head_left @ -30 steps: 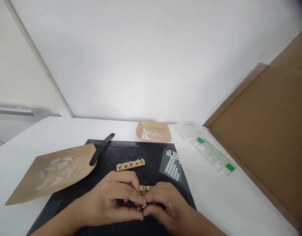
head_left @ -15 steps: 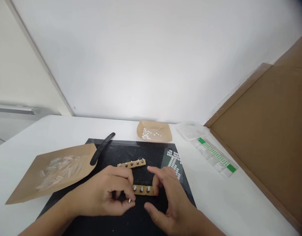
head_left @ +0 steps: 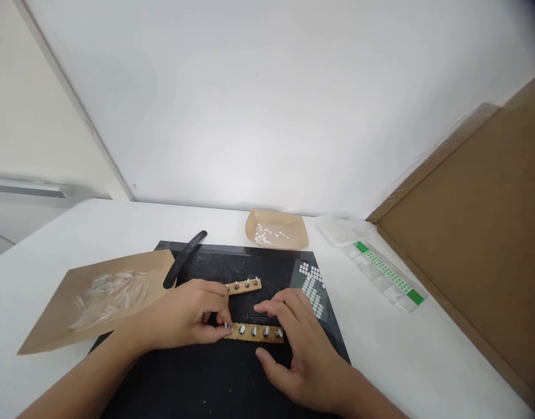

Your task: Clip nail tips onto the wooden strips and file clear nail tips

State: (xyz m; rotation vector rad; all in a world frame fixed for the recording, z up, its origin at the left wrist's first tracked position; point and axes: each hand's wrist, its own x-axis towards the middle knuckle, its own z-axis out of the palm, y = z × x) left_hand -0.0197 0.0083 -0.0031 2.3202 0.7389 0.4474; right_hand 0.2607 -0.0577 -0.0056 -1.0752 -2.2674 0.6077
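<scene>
My left hand (head_left: 195, 314) is pinched shut at the left end of the near cardboard strip (head_left: 261, 339), on a small white-tipped metal peg (head_left: 226, 326) partly hidden by the fingertips. Several more pegs with white oval pads on top stand along that strip. My right hand (head_left: 296, 343) is open, thumb and fingers spread around the strip's right end, holding nothing. A second cardboard strip (head_left: 241, 289) with similar pegs lies farther back, its left part hidden behind my left hand. Both strips rest on a black mat (head_left: 175, 378).
At left, a cardboard tray (head_left: 53, 317) holds clear nail tips (head_left: 114, 291); a black nail file (head_left: 184, 260) leans by its edge. Behind are a small tray (head_left: 298, 230) with white bits and a clear lid (head_left: 341, 227). A pad sheet (head_left: 311, 291), a green-labelled packet (head_left: 387, 273) and a cardboard box (head_left: 472, 233) lie right.
My left hand has moved up with the small peg to the near strip's left end. My right hand has drawn off the strip, whose right-end peg now shows.
</scene>
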